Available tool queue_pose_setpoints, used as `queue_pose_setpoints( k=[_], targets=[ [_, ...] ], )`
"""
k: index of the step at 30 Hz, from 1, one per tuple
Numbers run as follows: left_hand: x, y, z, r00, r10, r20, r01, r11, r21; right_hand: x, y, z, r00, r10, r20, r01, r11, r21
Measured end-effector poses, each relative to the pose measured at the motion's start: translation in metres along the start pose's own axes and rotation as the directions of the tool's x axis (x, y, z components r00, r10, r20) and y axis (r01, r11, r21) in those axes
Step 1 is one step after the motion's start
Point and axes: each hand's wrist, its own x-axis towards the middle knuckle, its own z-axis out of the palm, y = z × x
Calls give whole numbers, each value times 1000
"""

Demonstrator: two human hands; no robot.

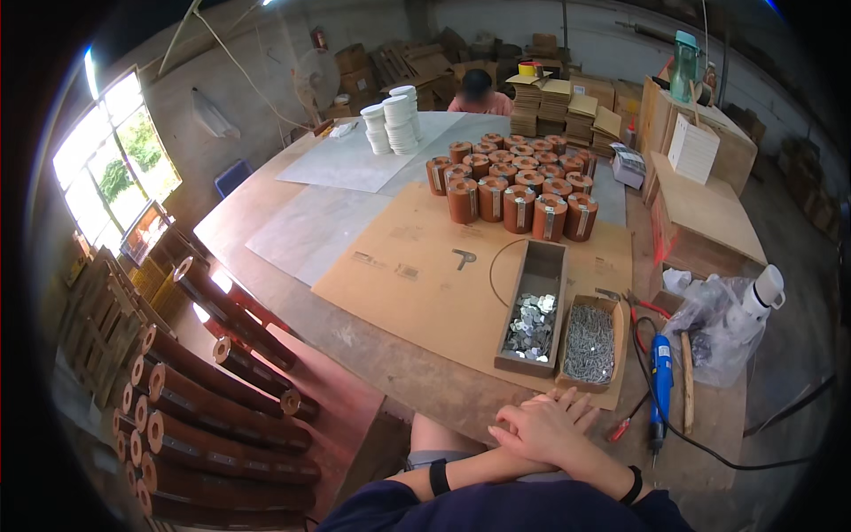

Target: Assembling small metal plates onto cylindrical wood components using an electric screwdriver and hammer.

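Observation:
At the table's near edge my hands rest crossed. My right hand [534, 432] lies over the left one, its fingers loosely spread and holding nothing. My left hand [580, 410] is partly hidden beneath it, with stretched fingers pointing right. Just beyond them stands a cardboard box of screws or nails [589, 344]. Beside that, on the left, is a long grey box [511, 363] with shiny small metal plates [532, 326] in its near half. A blue electric screwdriver [661, 377] lies to the right, next to a wooden stick [687, 381] and red-handled pliers [651, 308].
Several brown cylinders [519, 210] stand on the cardboard sheet [399, 257]. White round stacks [399, 124] and a seated person [479, 93] are at the far side. Long brown tubes [222, 434] lie at lower left. A plastic bag [714, 341] and white bottle [761, 291] sit right.

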Motion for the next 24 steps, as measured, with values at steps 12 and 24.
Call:
queue_pose_setpoints(
  k=[12, 24],
  targets=[
    [5, 0, -10, 997, 19, -81, -15, 998, 57, 5, 6, -1, 998, -4, 55, 5, 1000, -18],
    [6, 3, -6, 998, -38, 54, 41, 998, -56, -8, 11, 5, 999, 31, 43, -29, 999, -31]
  ],
)
